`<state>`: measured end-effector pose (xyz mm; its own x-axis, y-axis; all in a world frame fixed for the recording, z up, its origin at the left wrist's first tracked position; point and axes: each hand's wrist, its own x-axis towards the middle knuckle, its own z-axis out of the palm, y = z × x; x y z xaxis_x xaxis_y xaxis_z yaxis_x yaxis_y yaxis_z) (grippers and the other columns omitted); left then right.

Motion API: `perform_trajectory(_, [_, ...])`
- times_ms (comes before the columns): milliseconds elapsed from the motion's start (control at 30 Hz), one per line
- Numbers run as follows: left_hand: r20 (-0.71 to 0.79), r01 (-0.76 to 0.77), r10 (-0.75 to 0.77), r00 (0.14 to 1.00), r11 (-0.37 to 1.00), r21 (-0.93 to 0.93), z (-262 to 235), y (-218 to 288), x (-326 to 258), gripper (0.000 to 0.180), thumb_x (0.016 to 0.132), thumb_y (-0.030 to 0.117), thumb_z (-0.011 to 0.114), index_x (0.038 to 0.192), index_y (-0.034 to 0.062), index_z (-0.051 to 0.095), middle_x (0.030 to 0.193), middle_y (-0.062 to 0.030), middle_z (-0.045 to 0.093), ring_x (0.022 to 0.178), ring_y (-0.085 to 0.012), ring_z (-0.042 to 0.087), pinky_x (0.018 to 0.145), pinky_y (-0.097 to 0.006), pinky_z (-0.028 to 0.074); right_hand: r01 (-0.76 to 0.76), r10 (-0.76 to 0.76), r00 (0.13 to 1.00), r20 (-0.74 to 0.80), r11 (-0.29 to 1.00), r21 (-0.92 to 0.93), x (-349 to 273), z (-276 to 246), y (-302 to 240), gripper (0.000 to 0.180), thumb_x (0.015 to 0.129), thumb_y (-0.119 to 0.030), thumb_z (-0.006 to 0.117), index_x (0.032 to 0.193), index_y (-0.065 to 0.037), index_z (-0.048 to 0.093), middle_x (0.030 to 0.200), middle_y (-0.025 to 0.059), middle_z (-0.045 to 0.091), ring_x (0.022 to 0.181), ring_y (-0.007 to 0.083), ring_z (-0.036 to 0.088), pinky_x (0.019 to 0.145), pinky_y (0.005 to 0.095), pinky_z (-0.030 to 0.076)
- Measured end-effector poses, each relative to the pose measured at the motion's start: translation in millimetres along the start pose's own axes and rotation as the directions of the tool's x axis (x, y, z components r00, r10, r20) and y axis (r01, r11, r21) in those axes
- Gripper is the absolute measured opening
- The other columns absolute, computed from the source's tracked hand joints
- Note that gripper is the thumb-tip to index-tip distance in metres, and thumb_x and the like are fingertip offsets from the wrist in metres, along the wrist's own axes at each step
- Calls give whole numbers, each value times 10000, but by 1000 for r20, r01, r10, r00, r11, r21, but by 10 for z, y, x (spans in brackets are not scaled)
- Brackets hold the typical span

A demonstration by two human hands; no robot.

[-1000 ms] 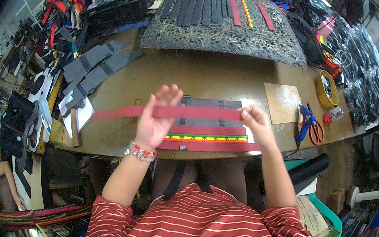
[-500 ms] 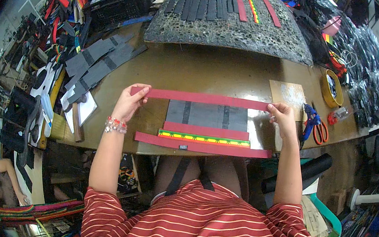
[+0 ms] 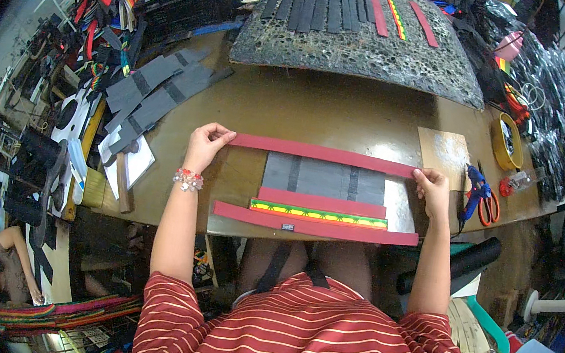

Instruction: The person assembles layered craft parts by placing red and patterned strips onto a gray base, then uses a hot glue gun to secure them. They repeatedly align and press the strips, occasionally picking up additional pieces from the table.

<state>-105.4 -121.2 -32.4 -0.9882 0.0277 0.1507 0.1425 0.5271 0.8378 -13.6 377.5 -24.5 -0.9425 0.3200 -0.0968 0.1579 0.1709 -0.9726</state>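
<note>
A long maroon strip is stretched between my hands. My left hand pinches its left end, and my right hand pinches the right end. The strip passes across the far edge of a dark grey panel with two black bands. Along the panel's near side lie a shorter maroon strip and a yellow, green and red patterned strip. Nearest to me is another long maroon strip with a small dark label on it.
Grey panels with black bands and a wooden-handled hammer are at left. A pitted board carries black and coloured strips at the back. On the right are a brown card, a blue glue gun, orange-handled scissors and a yellow bowl.
The whole view has shifted, so the scene sits slightly further right. The held strip now tilts a little, its right end lower; both hands keep their pinch on it.
</note>
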Motion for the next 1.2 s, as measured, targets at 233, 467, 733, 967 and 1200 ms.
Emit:
perform_trajectory(233, [-60,-26,28,998,999,35,30,-9,-88,215,832,224,708,846,9,703,729,-29,661,680,-99,575,662,-265,464,49,-45,998,-50,995,87,20,-29,129,183,841,-167,711,826,7,653,612,-7,567,479,52,455,428,205,346])
perform_trajectory(467, [-104,-83,65,992,980,-179,19,102,-137,177,858,179,692,877,3,688,801,-6,662,728,-92,578,696,-251,466,102,-100,993,-60,994,41,10,-37,164,190,859,-180,692,838,4,650,579,-19,538,466,42,430,423,200,319])
perform_trajectory(733, [-291,-161,53,955,918,-362,-63,1051,266,198,885,129,652,1052,23,654,979,-46,659,818,-98,582,797,-257,473,63,-30,990,-141,971,231,69,10,118,202,881,-213,676,848,-17,637,606,-45,526,448,35,402,406,202,295])
perform_trajectory(967, [-5,-153,908,419,66,-986,405,2528,-1134,203,904,101,596,1088,32,647,1064,-94,588,924,-214,571,797,-316,475,82,-35,974,-224,975,205,98,47,172,219,884,-227,674,834,-19,627,569,-32,498,438,41,399,391,201,286])
perform_trajectory(1200, [-327,136,817,476,-435,-890,805,3093,-1481,157,878,127,664,916,-13,721,919,-133,672,786,-193,602,658,-287,437,132,-73,971,-229,960,249,94,32,244,191,892,-199,663,833,-20,632,606,-19,544,436,40,421,394,197,331])
